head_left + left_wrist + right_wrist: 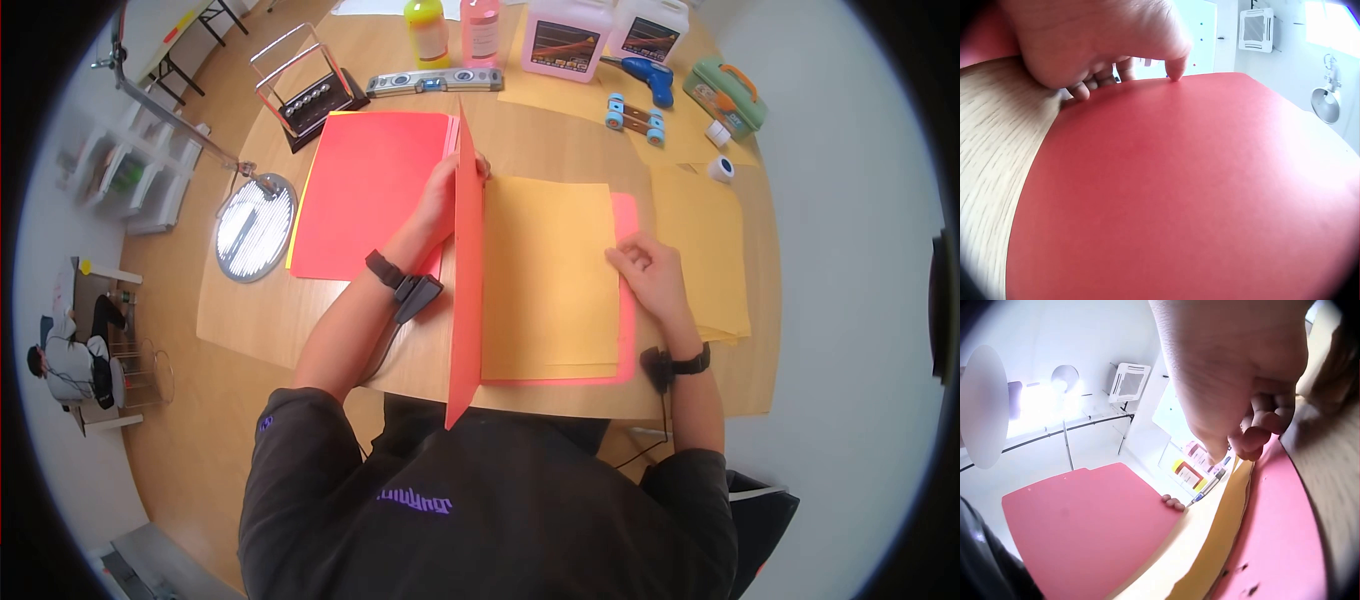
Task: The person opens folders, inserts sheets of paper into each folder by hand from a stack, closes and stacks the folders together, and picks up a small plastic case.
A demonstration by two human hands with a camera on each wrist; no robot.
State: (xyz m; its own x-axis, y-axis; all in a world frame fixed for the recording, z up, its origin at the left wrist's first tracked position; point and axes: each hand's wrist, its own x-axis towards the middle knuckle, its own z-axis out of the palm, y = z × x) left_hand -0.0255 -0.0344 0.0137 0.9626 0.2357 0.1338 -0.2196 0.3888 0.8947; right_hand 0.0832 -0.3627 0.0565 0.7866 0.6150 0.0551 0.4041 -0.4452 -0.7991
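A red folder lies unfolded in the head view, its cover (467, 260) standing nearly upright and its pink back part (627, 300) flat on the table. Yellow sheets (550, 280) rest on that flat part. My left hand (437, 205) grips the cover near its far end, fingertips wrapped over the edge; in the left wrist view the hand (1104, 37) has its thumb on the near face of the red cover (1166, 181). At the sheets' right edge, my right hand (652, 275) pinches the yellow paper (1225, 531) between thumb and curled fingers, as the right wrist view shows.
Red folders (375, 195) lie left, beside a round lamp base (256, 228) and a Newton's cradle (312, 100). More yellow sheets (700, 250) lie right. Bottles (480, 35), a level (435, 82), jugs (563, 40), a glue gun (650, 78) and a green case (725, 100) stand or lie behind.
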